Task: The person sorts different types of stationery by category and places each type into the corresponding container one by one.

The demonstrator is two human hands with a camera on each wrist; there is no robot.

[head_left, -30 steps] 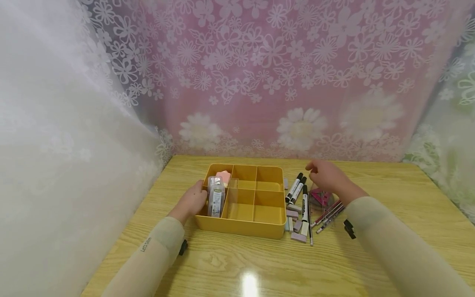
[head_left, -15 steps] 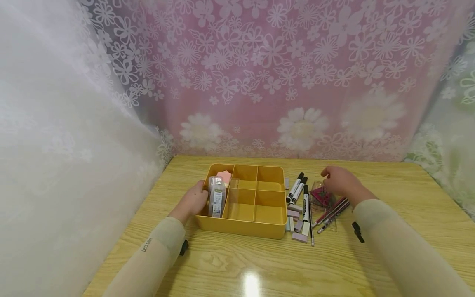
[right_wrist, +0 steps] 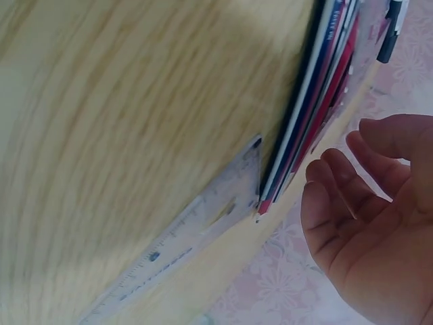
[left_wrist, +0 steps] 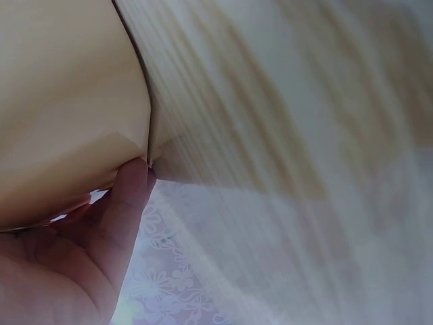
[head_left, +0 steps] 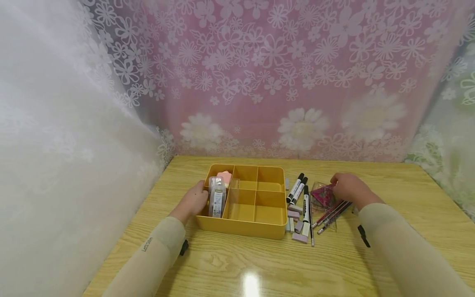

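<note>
My left hand (head_left: 193, 199) grips the left wall of a yellow compartment organizer (head_left: 241, 227); in the left wrist view the thumb (left_wrist: 128, 196) lies on its rim. Inside the organizer's left column are a clear plastic case with a label (head_left: 217, 200) and a pink and cream item (head_left: 224, 177). My right hand (head_left: 350, 189) hovers at the right pile, its fingers loosely curled with a gap to the thumb in the right wrist view. Beneath and beside it lie several pencils (right_wrist: 301, 101), a pink set square (head_left: 321, 195) and a clear set square (right_wrist: 183, 237).
Between the organizer and the pencils lie black-capped markers (head_left: 298, 189), several small pastel erasers (head_left: 299, 238) and a single dark pencil (head_left: 311, 222). The wooden table (head_left: 222, 264) meets a flowered curtain (head_left: 259, 103) at the back and a pale sheet (head_left: 74, 165) on the left.
My right hand has moved right and lower, from beside the markers to over the pink set square and the pencil ends. My left hand has stayed on the organizer.
</note>
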